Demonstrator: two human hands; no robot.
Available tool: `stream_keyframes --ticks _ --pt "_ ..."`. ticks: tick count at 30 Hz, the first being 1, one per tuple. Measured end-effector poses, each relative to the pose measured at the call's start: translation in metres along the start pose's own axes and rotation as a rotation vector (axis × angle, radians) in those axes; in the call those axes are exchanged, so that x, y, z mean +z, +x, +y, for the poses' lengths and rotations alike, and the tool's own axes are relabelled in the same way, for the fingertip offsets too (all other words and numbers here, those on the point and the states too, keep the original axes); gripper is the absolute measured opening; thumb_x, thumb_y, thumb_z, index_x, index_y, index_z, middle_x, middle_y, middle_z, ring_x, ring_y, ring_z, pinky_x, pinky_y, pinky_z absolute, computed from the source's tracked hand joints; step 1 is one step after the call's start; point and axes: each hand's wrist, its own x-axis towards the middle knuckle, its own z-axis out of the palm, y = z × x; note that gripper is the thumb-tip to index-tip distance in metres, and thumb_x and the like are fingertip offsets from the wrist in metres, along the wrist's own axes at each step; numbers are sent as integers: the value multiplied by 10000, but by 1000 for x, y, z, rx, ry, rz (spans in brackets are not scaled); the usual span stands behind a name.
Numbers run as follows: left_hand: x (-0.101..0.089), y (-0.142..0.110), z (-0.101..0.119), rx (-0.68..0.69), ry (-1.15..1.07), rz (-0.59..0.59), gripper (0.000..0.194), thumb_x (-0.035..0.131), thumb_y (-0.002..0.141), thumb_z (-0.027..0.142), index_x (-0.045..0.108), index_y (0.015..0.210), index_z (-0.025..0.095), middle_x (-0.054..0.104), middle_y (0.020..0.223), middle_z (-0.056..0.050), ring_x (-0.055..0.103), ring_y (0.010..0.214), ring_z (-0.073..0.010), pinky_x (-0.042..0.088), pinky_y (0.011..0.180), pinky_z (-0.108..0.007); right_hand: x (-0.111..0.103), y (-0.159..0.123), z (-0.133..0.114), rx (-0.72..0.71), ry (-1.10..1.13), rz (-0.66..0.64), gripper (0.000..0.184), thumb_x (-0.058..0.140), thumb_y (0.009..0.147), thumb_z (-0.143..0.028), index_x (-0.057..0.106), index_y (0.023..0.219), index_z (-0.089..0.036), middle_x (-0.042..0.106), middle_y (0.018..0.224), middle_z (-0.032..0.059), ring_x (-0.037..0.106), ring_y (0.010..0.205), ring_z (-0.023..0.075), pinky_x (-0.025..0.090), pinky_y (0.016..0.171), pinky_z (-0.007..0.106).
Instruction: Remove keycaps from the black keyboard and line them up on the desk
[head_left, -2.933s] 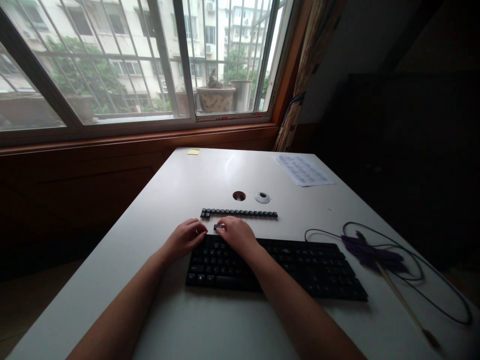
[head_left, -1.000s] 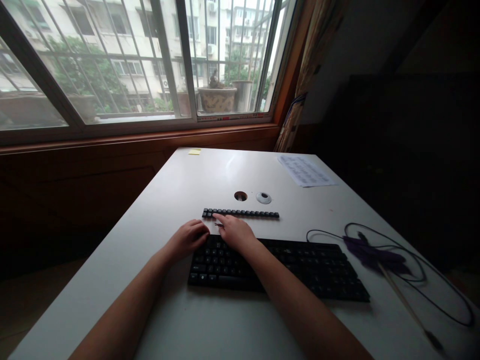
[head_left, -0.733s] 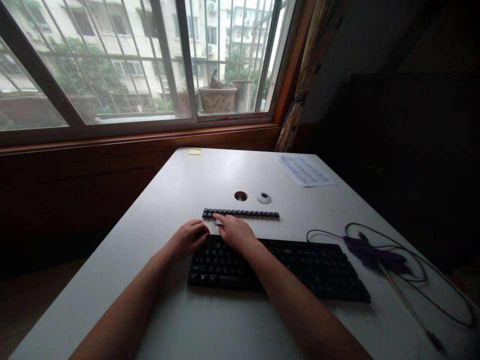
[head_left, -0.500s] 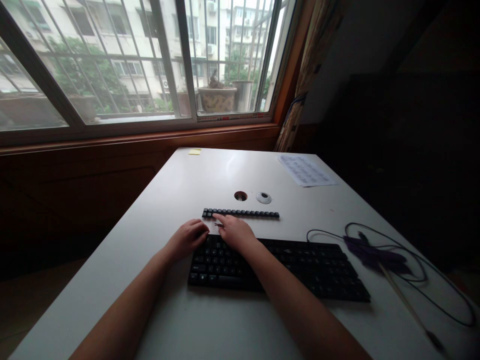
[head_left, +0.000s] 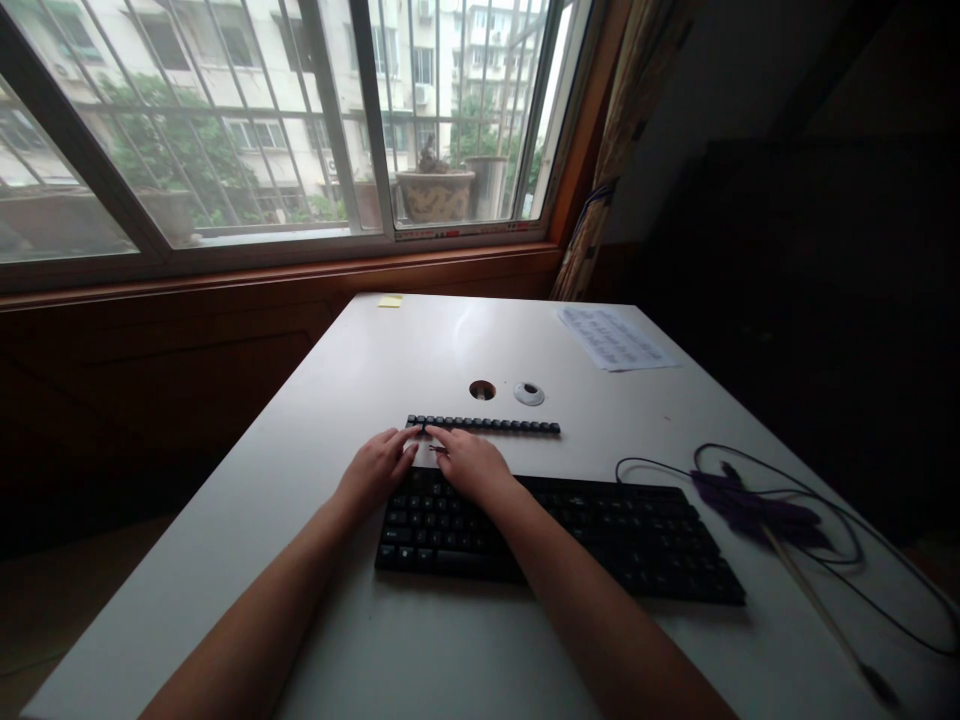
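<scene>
A row of black keycaps (head_left: 495,424) stands on the white table, beyond the black keyboard (head_left: 600,530). My left hand (head_left: 375,465) has its index finger stretched to a keycap at the row's left end, thumb apart. Close beside it, my right hand (head_left: 472,465) points its index finger at the same spot. A thin dark pronged tool (head_left: 437,449) sticks out from under the right hand's curled fingers; the rest of it is hidden. My right wrist and forearm pass over the keyboard, whose upper left keys are partly covered.
Behind the keycaps are a round cable hole (head_left: 482,391) and a white ring cover (head_left: 529,394). Printed sheets (head_left: 616,340) and a yellow sticky note (head_left: 390,301) lie at the far edge. On the right are a coiled black cable (head_left: 847,510), a purple cloth (head_left: 731,500) and a thin stick (head_left: 814,603).
My left hand has stretched its index finger forward, from the keyboard's upper left edge to the left end of the keycap row. The right hand stays nearly still.
</scene>
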Motion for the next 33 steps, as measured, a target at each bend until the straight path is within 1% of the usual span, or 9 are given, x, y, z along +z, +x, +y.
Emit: stream_keyframes --ticks 6,10,16,20,29,33 --pt "3 1 -2 20 74 -21 381 433 980 287 508 1344 202 646 1044 -91 620 962 -221 498 889 -355 0 0 -1 8 -10 -5 523 462 922 -313 386 1436 -376 618 1252 43 622 1046 229 454 832 322" --pt "4 2 -3 26 89 -25 391 435 978 285 507 1349 183 649 1036 -98 620 944 -223 501 887 -364 0 0 -1 15 -13 -14 515 445 935 -333 378 1443 -373 609 1268 47 616 1059 228 449 842 324" --pt "5 1 -3 32 111 -27 408 447 971 274 483 1371 202 647 1037 -90 618 941 -216 501 883 -359 2 1 1 6 -3 13 522 465 918 -320 393 1432 -379 630 1220 47 628 1027 236 457 822 328" --pt "6 2 -4 39 123 -27 409 438 974 274 480 1373 192 646 1034 -92 615 936 -215 500 882 -362 3 1 1 -1 0 20 520 458 920 -330 389 1432 -383 627 1220 44 629 1025 237 458 816 325" --pt "6 3 -4 37 127 -33 398 445 970 272 496 1357 196 644 1000 -87 618 911 -211 504 863 -354 1 0 -1 13 -14 3 520 450 924 -326 382 1438 -373 620 1234 47 626 1027 233 456 818 324" --pt "6 3 -3 42 120 -28 401 447 967 264 495 1358 193 649 1019 -92 623 934 -217 503 882 -361 0 0 -1 21 -21 -16 528 449 926 -331 367 1445 -378 612 1249 46 619 1043 229 450 828 322"
